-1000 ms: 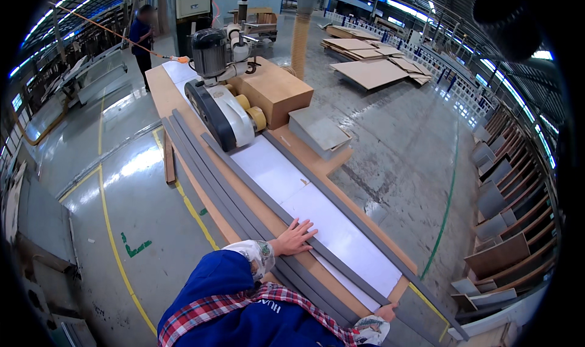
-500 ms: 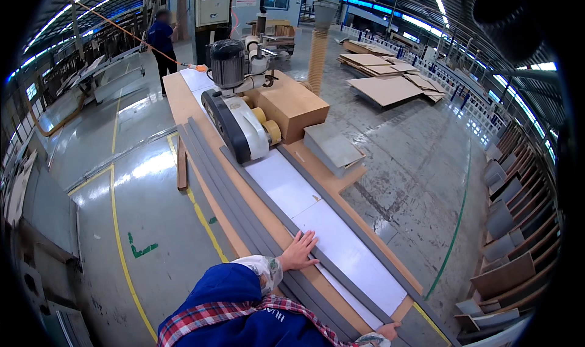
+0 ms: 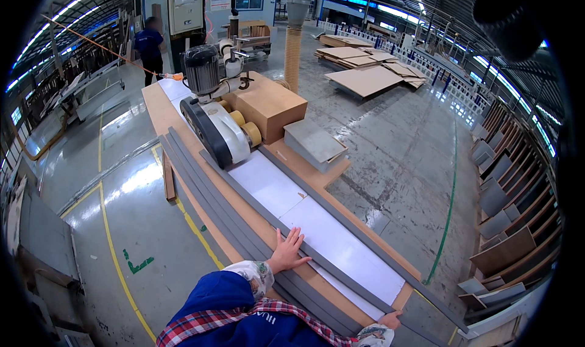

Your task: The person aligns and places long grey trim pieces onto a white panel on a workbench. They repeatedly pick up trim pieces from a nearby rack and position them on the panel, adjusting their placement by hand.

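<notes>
A long grey strip [image 3: 339,273] lies lengthwise along a white panel [image 3: 317,222] on the wooden bench. My left hand [image 3: 287,251] is open on it, fingers spread, the thumb pointing along the strip. At the strip's near end, my right hand [image 3: 390,319] is closed around its tip; part of those fingers is hidden. Farther along the bench, the strip's far end reaches beside a roller feeder [image 3: 210,127] with a dark motor, a black and white housing and yellowish rollers. A second grey strip [image 3: 365,243] runs along the panel's right side.
Several more grey strips [image 3: 213,203] lie along the bench's left side. A cardboard-coloured box [image 3: 268,106] and a grey tray-like box [image 3: 315,144] sit beside the feeder. Board stacks [image 3: 365,78] lie on the floor beyond. At the far left stands another person [image 3: 149,45].
My view has turned slightly, so the bench and machine sit farther left in the picture. Both hands stay at about the same places on the strip.
</notes>
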The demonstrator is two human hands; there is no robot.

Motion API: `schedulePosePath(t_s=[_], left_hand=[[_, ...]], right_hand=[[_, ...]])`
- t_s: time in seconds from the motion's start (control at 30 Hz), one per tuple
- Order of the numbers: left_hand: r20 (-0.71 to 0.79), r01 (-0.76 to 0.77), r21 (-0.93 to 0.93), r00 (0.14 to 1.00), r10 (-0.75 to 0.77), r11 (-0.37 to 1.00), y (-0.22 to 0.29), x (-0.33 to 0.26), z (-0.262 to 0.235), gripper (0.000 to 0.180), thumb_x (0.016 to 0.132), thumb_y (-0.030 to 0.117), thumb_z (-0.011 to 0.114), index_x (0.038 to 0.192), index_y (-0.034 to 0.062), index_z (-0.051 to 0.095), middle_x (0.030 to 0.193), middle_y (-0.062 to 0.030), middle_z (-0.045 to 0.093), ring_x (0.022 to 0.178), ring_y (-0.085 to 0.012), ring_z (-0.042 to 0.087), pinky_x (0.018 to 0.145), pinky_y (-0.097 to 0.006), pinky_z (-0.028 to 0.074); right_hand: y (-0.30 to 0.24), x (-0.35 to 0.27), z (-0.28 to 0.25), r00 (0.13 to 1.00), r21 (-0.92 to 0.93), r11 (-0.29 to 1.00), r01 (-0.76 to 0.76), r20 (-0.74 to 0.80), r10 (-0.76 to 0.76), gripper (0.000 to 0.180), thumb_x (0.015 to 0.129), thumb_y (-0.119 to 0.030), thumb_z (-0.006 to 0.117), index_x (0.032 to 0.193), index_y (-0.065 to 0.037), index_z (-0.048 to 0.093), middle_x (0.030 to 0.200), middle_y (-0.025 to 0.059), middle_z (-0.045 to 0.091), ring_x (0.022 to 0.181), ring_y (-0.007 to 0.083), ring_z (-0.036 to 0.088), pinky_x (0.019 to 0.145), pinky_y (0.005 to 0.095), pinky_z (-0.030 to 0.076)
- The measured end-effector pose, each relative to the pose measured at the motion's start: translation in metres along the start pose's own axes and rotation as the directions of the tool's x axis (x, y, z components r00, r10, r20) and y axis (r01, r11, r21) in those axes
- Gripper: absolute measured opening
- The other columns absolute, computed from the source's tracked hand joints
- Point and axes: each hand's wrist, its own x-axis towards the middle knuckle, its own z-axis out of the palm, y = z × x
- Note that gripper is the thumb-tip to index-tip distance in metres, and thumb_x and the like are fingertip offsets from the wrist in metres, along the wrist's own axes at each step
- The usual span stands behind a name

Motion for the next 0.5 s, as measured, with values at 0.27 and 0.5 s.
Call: schedulePosePath(t_s=[0.27,0.5], left_hand=[[-0.02,0.024,0.015,1.0,-0.024,1.0,-0.005,-0.005,0.009,0.083,0.078,0.064,0.05,0.129,-0.0006,0.044,0.141,-0.0198,0.033,0.134,-0.0318,0.026,0.099,-0.071,0.008],[0.001,0.016,0.011,1.0,-0.016,1.0,-0.001,-0.001,0.006,0.083,0.077,0.064,0.052,0.128,-0.001,0.045,0.141,-0.0195,0.034,0.134,-0.0324,0.027,0.1,-0.07,0.008]], right_hand=[[-0.015,-0.019,-0.02,1.0,0.04,0.999,0.005,0.01,-0.005,0.077,0.082,-0.064,0.042,0.091,0.011,0.057,0.091,0.0305,0.062,0.084,0.0432,0.062,0.078,0.0483,0.049],[-0.01,-0.01,-0.017,0.999,0.008,1.0,-0.005,0.053,0.005,0.077,0.083,-0.064,0.041,0.09,0.012,0.055,0.09,0.031,0.061,0.084,0.0442,0.061,0.078,0.0488,0.049]])
